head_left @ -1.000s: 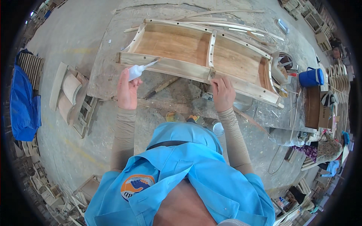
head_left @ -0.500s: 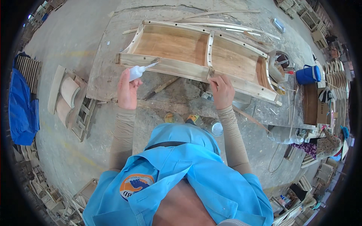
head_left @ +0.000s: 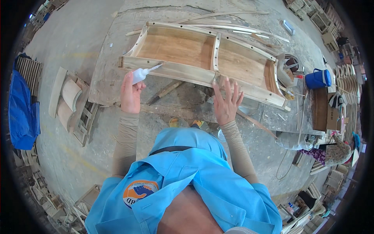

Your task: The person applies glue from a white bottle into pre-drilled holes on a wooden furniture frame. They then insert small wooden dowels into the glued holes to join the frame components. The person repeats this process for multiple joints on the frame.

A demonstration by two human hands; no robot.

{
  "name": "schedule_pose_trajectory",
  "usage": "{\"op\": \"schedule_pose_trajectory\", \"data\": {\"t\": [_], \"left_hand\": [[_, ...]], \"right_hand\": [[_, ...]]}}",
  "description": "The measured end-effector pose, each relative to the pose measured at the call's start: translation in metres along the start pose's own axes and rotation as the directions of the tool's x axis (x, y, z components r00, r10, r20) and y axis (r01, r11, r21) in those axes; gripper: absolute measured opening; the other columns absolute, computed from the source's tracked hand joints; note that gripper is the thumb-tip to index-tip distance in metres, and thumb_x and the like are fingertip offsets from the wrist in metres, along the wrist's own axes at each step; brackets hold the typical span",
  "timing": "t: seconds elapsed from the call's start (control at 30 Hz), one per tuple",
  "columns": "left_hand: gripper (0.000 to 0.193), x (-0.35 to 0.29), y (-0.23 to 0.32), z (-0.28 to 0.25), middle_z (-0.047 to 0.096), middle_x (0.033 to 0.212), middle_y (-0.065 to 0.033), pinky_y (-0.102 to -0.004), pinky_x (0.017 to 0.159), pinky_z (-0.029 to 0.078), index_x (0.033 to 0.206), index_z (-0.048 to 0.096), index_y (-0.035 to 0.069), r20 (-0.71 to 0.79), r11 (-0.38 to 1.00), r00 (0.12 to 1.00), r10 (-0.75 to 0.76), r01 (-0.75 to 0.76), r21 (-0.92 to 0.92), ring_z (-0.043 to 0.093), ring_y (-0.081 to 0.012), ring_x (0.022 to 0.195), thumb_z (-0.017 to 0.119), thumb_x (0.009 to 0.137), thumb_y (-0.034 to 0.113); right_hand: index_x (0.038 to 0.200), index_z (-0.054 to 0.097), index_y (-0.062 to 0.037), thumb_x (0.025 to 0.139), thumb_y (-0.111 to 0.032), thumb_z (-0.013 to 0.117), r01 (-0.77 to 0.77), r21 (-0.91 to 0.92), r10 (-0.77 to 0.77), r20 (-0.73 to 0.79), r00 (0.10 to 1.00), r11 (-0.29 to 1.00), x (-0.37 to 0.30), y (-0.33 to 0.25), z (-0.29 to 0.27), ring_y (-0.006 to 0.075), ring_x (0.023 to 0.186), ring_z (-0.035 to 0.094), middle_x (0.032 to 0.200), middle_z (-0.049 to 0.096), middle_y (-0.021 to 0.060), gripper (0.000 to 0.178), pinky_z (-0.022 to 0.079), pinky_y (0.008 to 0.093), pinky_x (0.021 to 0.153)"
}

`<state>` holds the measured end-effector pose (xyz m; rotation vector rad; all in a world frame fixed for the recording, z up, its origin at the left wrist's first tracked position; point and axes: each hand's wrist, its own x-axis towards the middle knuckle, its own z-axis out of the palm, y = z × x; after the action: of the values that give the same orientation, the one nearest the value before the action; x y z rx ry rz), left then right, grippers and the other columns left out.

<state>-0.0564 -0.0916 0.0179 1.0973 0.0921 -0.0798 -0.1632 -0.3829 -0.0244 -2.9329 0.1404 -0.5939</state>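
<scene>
Glue bottle (head_left: 139,75), small, white, with a long thin nozzle, sits gripped in my left hand (head_left: 130,93); fingers closed around its body, nozzle tip touching the near rail of the wooden frame (head_left: 202,58). Frame lies flat on the grey worktable (head_left: 117,46), open side up, one cross slat (head_left: 215,52) dividing it. Loose thin wood strips (head_left: 233,28) rest beyond its far rail. My right hand (head_left: 226,102) is open, fingers spread, fingertips pressing on the same near rail just below the slat. Farther right: blue lidded container (head_left: 317,79) near the table's edge.
</scene>
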Motion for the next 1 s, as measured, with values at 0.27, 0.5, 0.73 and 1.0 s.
{"op": "schedule_pose_trajectory", "data": {"t": [0.27,0.5,0.73,1.0], "left_hand": [[0.027,0.001,0.003,0.007,0.048,0.074,0.0018,-0.0274,0.070,0.040,0.103,0.057,0.007,0.016,1.000,1.000,-0.002,0.002,0.007,0.044,-0.0086,0.068,0.049,0.096,0.032],[0.026,0.004,-0.001,0.003,0.052,0.077,0.0021,-0.0275,0.070,0.041,0.102,0.057,0.008,-0.002,1.000,1.000,-0.005,0.005,0.006,0.045,-0.0080,0.070,0.050,0.096,0.032],[0.027,0.001,0.000,0.019,0.055,0.082,0.0008,-0.0273,0.069,0.041,0.103,0.057,0.007,0.020,1.000,1.000,0.001,-0.001,0.018,0.046,-0.0083,0.071,0.050,0.096,0.032],[0.030,-0.005,-0.017,0.040,0.058,0.089,-0.0014,-0.0247,0.067,0.041,0.107,0.057,0.003,0.096,0.987,0.995,-0.019,0.003,0.163,0.044,-0.0073,0.068,0.049,0.097,0.029]], "right_hand": [[0.135,0.044,-0.0353,0.081,-0.017,0.061,0.038,-0.040,-0.037,0.026,0.999,0.998,-0.012,0.013,-0.001,0.0330,0.138,0.018,0.149,0.027,0.0026,0.059,0.004,0.0564,0.110],[0.140,0.037,-0.0341,0.083,-0.021,0.060,-0.007,0.007,0.006,0.073,0.997,1.000,-0.001,0.008,-0.002,0.0353,0.139,0.015,0.151,0.021,0.0038,0.063,0.003,0.0574,0.109],[0.140,0.037,-0.0341,0.082,-0.021,0.061,-0.003,0.005,0.003,0.086,0.996,1.000,-0.008,0.010,-0.007,0.0355,0.139,0.015,0.151,0.021,0.0034,0.064,0.006,0.0584,0.109],[0.140,0.036,-0.0323,0.083,-0.019,0.060,0.020,0.070,-0.028,0.107,0.994,0.997,-0.009,0.000,-0.006,0.0348,0.139,0.016,0.151,0.021,0.0038,0.063,0.008,0.0588,0.109]]}}
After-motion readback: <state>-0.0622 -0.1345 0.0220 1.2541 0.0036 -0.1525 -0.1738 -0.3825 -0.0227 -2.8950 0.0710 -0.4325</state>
